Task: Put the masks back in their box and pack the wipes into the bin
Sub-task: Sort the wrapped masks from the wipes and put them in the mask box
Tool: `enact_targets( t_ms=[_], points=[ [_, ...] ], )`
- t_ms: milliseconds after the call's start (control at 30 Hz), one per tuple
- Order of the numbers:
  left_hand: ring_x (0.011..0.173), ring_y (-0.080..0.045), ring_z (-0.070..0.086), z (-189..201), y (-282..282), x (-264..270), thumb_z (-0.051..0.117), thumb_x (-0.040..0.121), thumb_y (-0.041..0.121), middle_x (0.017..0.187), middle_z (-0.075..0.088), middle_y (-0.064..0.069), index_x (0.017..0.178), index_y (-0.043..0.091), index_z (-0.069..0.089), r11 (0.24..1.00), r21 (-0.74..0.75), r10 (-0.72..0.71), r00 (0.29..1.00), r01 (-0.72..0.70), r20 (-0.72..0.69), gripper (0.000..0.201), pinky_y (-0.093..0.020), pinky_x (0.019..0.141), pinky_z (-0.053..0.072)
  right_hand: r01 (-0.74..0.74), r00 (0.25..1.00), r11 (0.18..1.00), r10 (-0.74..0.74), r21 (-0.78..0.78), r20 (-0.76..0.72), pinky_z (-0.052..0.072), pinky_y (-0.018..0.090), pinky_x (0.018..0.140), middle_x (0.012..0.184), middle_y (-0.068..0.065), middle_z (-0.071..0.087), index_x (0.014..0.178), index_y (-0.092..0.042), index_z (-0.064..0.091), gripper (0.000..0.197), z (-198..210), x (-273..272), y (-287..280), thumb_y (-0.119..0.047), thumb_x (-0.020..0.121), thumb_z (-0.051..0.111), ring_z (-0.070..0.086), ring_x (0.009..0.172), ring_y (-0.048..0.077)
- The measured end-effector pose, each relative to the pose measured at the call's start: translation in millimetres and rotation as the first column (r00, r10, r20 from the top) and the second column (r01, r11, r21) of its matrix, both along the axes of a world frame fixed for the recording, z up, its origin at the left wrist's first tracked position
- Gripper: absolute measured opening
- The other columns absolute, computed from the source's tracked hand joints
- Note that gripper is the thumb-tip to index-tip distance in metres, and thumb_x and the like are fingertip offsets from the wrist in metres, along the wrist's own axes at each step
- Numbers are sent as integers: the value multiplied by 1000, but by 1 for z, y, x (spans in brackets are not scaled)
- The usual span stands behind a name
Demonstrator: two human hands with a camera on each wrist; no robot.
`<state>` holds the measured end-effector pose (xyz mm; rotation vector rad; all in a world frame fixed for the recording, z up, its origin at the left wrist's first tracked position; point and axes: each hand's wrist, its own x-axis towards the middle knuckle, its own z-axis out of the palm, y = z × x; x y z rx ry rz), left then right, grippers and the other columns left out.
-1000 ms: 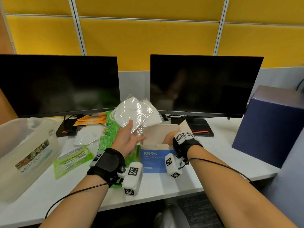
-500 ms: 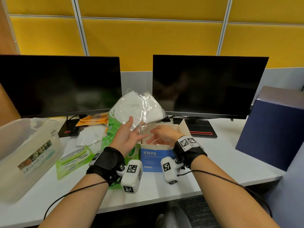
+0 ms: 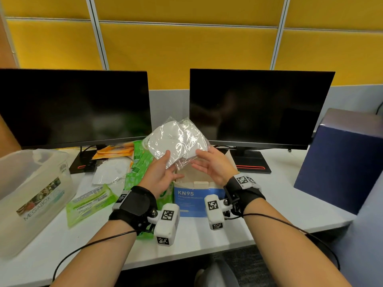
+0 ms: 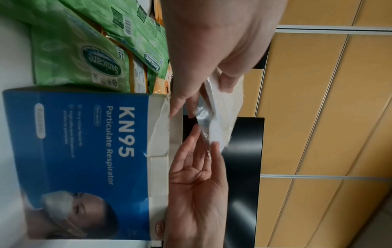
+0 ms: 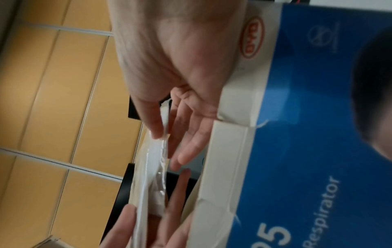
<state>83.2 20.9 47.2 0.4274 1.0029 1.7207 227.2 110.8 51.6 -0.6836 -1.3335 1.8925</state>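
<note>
A bundle of white masks (image 3: pixel 176 139) in clear wrappers hangs above the open blue KN95 box (image 3: pixel 191 200). My left hand (image 3: pixel 168 162) grips its lower left, thumb in front and fingers behind. My right hand (image 3: pixel 199 160) pinches its lower right edge between thumb and fingers, seen close in the right wrist view (image 5: pixel 167 144). One more wrapped mask (image 3: pixel 113 170) lies on the desk to the left. Green wipes packs (image 3: pixel 91 201) (image 4: pixel 78 57) lie left of the box. The clear plastic bin (image 3: pixel 62 172) stands at far left.
Two dark monitors (image 3: pixel 257 106) stand behind on the white desk (image 3: pixel 269 201). Orange packets (image 3: pixel 114 151) lie by the left monitor's foot. A dark blue box (image 3: pixel 342 160) stands at the right. Cables trail from both wrists over the desk's front edge.
My right hand has come up out of the KN95 box and taken the masks' right edge. The left hand kept hold of the bundle throughout.
</note>
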Motion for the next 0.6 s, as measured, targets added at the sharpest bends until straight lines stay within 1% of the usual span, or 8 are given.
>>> enact_targets(
  t_ms=[133, 200, 267, 333, 433, 533, 567, 600],
  points=[
    [127, -30, 49, 0, -2, 0, 49, 99, 27, 139, 46, -4, 139, 23, 37, 999, 0, 53, 997, -53, 48, 42, -67, 101, 34, 289, 955, 957, -290, -28, -60, 58, 41, 83, 116, 12, 63, 125, -11, 48, 32, 4, 3, 9, -12, 93, 49, 65, 103, 28],
    [126, -30, 50, -1, -3, -1, 51, 97, 28, 141, 46, -9, 140, 23, 36, 997, -7, 76, 993, -76, 86, 46, -66, 103, 33, 423, 902, 899, -429, 115, 39, 58, 37, 69, 102, 7, 60, 114, -11, 47, 22, 11, 10, 13, -14, 93, 45, 62, 89, 21],
    [123, -28, 52, -1, -5, -1, 52, 97, 28, 141, 47, -11, 141, 23, 36, 996, -3, 84, 991, -84, 104, 48, -64, 101, 36, 460, 843, 831, -519, 312, 139, 47, 27, 55, 89, 3, 53, 106, -11, 45, 14, 23, 19, 14, -15, 95, 39, 53, 73, 15],
    [124, -28, 51, -2, -5, 0, 52, 97, 28, 142, 46, -9, 141, 24, 37, 996, 14, 81, 991, -83, 106, 46, -62, 103, 35, 387, 808, 773, -547, 502, 219, 45, 25, 58, 88, 3, 51, 101, -12, 46, 12, 36, 29, 15, -15, 96, 36, 50, 71, 13],
    [129, -29, 47, 0, -5, 3, 51, 98, 28, 144, 44, -7, 142, 25, 36, 997, 19, 69, 993, -71, 94, 47, -59, 109, 30, 74, 666, 677, -580, 733, 469, 34, 21, 54, 78, -1, 48, 87, -12, 50, 14, 55, 36, 14, -16, 97, 41, 47, 68, 13],
    [128, -28, 47, 1, -4, 5, 52, 97, 29, 144, 44, -7, 143, 25, 34, 997, 8, 71, 994, -72, 88, 49, -57, 110, 28, -193, 504, 664, -565, 723, 653, 46, 27, 66, 83, 6, 55, 83, -12, 54, 14, 65, 30, 5, -20, 95, 52, 54, 78, 22],
    [127, -28, 48, 0, -4, 5, 52, 97, 29, 143, 45, -7, 142, 25, 35, 997, 9, 73, 993, -74, 88, 48, -57, 111, 27, -241, 475, 683, -536, 689, 698, 50, 32, 73, 91, 10, 58, 91, -11, 58, 10, 66, 27, -1, -20, 93, 56, 58, 82, 24],
    [126, -27, 48, 1, -5, 7, 52, 97, 28, 142, 46, -6, 141, 25, 37, 997, 13, 73, 994, -74, 80, 46, -56, 112, 26, -296, 441, 697, -507, 653, 741, 53, 34, 78, 100, 12, 61, 103, -8, 61, 17, 64, 24, -5, -20, 91, 60, 62, 87, 26]
  ],
)
